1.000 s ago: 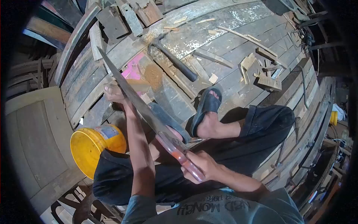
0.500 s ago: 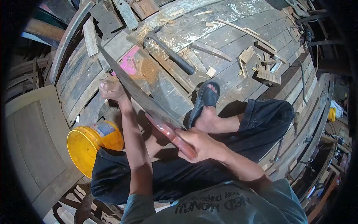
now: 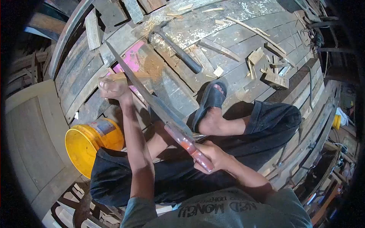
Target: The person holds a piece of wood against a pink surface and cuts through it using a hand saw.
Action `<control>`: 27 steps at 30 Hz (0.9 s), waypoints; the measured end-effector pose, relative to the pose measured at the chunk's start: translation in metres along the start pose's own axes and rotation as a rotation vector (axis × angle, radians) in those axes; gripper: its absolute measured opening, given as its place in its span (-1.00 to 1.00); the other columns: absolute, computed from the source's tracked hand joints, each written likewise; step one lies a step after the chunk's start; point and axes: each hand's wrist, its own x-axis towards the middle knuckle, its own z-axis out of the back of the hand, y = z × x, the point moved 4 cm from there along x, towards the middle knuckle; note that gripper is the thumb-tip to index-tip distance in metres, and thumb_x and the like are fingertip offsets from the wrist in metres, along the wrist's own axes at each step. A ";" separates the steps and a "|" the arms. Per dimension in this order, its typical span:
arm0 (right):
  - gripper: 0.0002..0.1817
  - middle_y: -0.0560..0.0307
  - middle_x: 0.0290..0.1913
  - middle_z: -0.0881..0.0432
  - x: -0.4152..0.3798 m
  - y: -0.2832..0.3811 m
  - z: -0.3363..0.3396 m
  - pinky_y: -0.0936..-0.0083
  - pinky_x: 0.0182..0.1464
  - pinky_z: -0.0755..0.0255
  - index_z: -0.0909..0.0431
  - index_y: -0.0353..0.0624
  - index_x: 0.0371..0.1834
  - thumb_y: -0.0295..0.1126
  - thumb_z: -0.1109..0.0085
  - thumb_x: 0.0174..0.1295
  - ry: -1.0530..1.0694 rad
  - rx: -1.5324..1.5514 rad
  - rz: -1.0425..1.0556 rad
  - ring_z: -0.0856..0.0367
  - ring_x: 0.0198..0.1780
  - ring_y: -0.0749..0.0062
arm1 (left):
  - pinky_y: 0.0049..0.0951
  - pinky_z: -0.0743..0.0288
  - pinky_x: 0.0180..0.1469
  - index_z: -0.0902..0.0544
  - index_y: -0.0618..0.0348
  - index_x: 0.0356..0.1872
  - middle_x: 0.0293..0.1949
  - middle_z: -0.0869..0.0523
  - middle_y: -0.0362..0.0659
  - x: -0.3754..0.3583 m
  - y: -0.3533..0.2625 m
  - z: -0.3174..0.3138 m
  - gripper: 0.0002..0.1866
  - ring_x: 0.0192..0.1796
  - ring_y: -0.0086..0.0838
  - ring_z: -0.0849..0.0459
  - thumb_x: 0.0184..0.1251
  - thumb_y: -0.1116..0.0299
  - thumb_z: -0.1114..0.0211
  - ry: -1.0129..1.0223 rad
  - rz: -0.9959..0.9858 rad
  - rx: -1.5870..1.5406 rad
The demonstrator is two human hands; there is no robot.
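My right hand [image 3: 215, 155] is wrapped round the reddish handle of a hand saw [image 3: 152, 99], whose long blade points up and to the left. My left hand [image 3: 114, 87] is closed on a small piece of wood [image 3: 131, 76] that lies across behind the blade. Beyond the blade, a pink patch [image 3: 132, 60] and brown sawdust [image 3: 154, 67] show on the planks. A hammer [image 3: 176, 51] with a dark handle lies on the boards past the saw.
A yellow bucket [image 3: 81, 144] stands at the left beside my leg. Wood offcuts [image 3: 275, 79] and thin strips [image 3: 256, 33] lie on the planks at the right. My sandalled foot [image 3: 211, 104] rests near the centre.
The saw and my right hand have moved down and to the right. Wood held by my left hand now shows beside the blade.
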 end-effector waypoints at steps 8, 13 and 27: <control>-0.59 -0.11 -0.39 -0.54 0.028 -0.026 0.009 0.28 -0.33 -0.43 -0.46 -0.24 -0.07 -0.48 -0.28 -0.06 -0.009 -0.071 0.007 -0.58 -0.38 -0.03 | -0.32 -0.32 -0.52 -0.37 0.33 -0.62 -0.67 -0.44 -0.09 -0.004 0.011 -0.008 -0.48 -0.59 -0.36 -0.43 0.47 0.14 0.22 0.062 0.020 -0.071; -0.60 -0.07 -0.39 -0.53 0.023 -0.030 0.003 0.32 -0.31 -0.43 -0.46 -0.24 -0.09 -0.49 -0.25 -0.07 -0.039 -0.011 -0.007 -0.55 -0.41 0.04 | -0.25 -0.30 -0.50 -0.32 0.34 -0.60 -0.65 -0.40 -0.05 -0.004 0.010 -0.006 -0.47 -0.59 -0.30 -0.36 0.45 0.10 0.24 0.084 -0.091 0.090; -0.68 -0.12 -0.35 -0.58 0.055 -0.063 0.008 0.27 -0.30 -0.44 -0.46 -0.29 -0.21 -0.48 -0.28 -0.07 -0.125 0.042 -0.006 -0.56 -0.38 -0.07 | -0.32 -0.36 -0.44 -0.33 0.29 -0.58 -0.60 -0.42 -0.12 0.000 0.009 -0.007 -0.60 -0.53 -0.39 -0.38 0.37 0.19 0.11 0.090 -0.004 -0.072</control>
